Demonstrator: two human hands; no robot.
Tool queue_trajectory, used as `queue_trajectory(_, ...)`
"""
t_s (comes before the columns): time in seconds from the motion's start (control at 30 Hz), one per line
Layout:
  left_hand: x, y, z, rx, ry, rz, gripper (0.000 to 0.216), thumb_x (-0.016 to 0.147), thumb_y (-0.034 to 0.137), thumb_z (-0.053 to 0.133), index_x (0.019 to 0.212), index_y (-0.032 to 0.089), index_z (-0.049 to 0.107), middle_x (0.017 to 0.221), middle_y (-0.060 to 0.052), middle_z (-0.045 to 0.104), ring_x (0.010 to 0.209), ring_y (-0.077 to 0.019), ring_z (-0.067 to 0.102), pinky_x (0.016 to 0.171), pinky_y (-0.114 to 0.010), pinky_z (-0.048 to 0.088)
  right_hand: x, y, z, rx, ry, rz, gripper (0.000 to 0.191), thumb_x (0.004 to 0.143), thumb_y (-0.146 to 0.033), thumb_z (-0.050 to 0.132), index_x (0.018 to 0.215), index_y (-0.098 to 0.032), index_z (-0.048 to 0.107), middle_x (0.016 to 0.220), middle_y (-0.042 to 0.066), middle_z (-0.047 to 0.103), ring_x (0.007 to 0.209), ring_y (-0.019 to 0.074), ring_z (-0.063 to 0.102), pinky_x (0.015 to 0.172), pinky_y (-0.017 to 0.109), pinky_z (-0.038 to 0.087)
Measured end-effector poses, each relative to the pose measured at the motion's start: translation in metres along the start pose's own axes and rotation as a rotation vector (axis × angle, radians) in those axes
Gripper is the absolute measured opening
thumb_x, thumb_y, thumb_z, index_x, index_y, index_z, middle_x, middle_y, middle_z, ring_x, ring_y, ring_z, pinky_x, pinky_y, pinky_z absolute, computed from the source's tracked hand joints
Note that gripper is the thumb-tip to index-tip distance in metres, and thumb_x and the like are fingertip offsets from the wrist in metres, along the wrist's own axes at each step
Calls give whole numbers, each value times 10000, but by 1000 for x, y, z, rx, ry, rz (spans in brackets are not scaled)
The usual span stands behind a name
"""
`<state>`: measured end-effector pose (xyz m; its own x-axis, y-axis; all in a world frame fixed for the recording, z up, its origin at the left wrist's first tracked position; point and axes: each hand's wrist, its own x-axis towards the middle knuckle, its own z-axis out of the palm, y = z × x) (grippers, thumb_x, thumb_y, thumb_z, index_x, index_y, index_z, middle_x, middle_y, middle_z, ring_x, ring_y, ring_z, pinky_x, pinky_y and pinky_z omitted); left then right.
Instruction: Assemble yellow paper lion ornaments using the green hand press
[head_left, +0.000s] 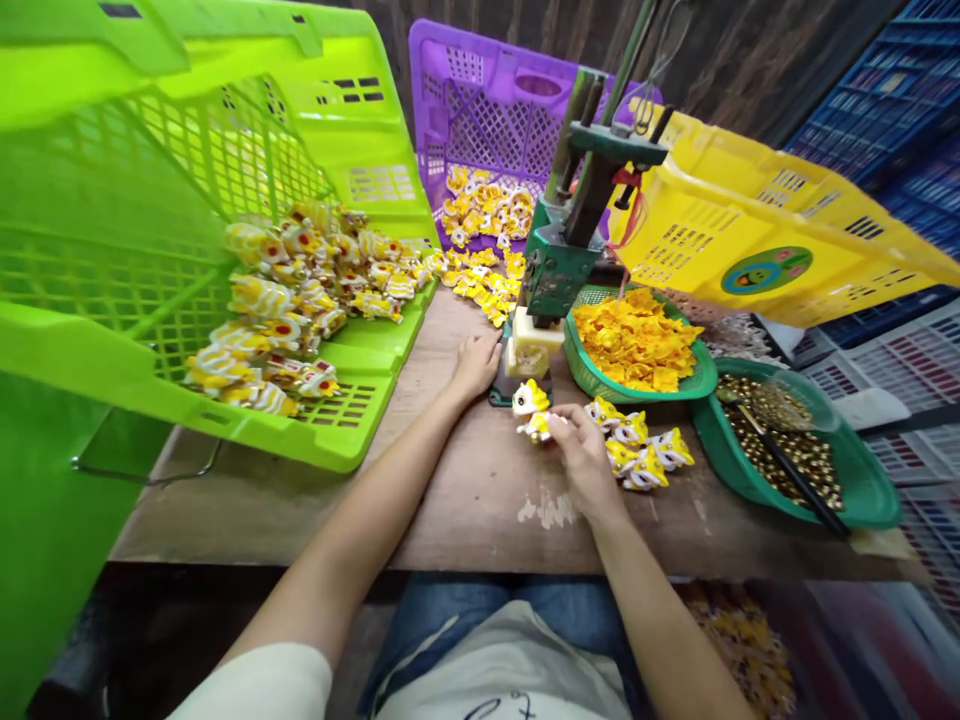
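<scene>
My right hand (581,450) is closed on a small yellow and white toy figure (531,408), holding it just above the wooden table (480,500) in front of the green press machine (559,255). My left hand (475,362) rests against the left side of the press base, by a cream block (531,350); its fingers curl there and I cannot see anything in them. A few finished toy figures (637,445) lie right of my right hand.
A tilted green crate (187,180) at left holds several toy figures. A purple crate (487,110) behind spills yellow parts. A green basket (637,385) holds yellow pieces, a green tray (862,490) holds brass bits, and a yellow crate (750,230) leans at right.
</scene>
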<state>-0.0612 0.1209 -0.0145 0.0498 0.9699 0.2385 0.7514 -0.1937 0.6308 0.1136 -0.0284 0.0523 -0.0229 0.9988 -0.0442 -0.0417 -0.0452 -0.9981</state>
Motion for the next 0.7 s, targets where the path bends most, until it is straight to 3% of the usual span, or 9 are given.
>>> queue_trajectory(0.07, 0, 0, 0, -11, 3, 7, 460, 974, 231, 348, 1369, 146, 566, 1353, -126, 623, 1180, -278, 504, 1068, -446, 342, -15, 2, 0, 358, -125, 167, 333, 756, -415, 682, 992, -199, 587, 877, 32, 707, 697, 150, 651, 620, 257, 515)
queue_trajectory(0.13, 2, -2, 0, -23, 5, 28, 447, 973, 231, 342, 1340, 155, 586, 1342, -123, 629, 1172, -266, 511, 1071, -440, 342, -24, 4, 0, 536, -214, 243, 430, 683, -336, 752, 1059, -210, 587, 994, 37, 716, 749, 153, 680, 658, 256, 533)
queue_trajectory(0.27, 5, -7, 2, -17, 0, 54, 417, 973, 244, 339, 1256, 137, 626, 1269, -138, 662, 1136, -257, 528, 1067, -443, 345, -31, 5, -6, 486, -230, 190, 540, 672, -284, 792, 1152, -253, 548, 1100, 19, 685, 838, 165, 701, 719, 258, 549)
queue_trajectory(0.4, 5, -5, 1, -31, 12, 91, 358, 953, 220, 375, 1174, 151, 648, 1217, -125, 670, 1118, -252, 542, 1054, -426, 361, -25, 7, -16, -12, -51, -111, 424, 754, -371, 744, 1105, -231, 552, 1065, 49, 667, 940, 204, 658, 835, 328, 540)
queue_trajectory(0.53, 1, 3, -7, -56, 262, 4, 293, 888, 148, 474, 1122, 162, 650, 1203, -128, 616, 1146, -284, 508, 1050, -449, 364, -12, 8, -29, -821, 98, -406, 386, 795, -290, 707, 1136, -197, 553, 1121, 117, 651, 1127, 289, 574, 995, 443, 426)
queue_trajectory(0.6, 0, 5, -13, -63, 403, -57, 281, 868, 111, 479, 1098, 151, 635, 1157, -134, 579, 1141, -287, 488, 1048, -457, 364, -6, 10, -34, -1106, 109, -442, 379, 813, -234, 684, 1158, -174, 540, 1129, 142, 657, 1179, 316, 539, 1038, 503, 338)
queue_trajectory(0.7, 0, 2, -22, -52, 502, -80, 264, 856, 88, 467, 1076, 138, 604, 1130, -129, 535, 1140, -267, 470, 1051, -435, 367, -3, 19, -42, -1324, 118, -421, 365, 814, -202, 689, 1145, -152, 543, 1156, 168, 655, 1217, 333, 494, 1052, 532, 251)
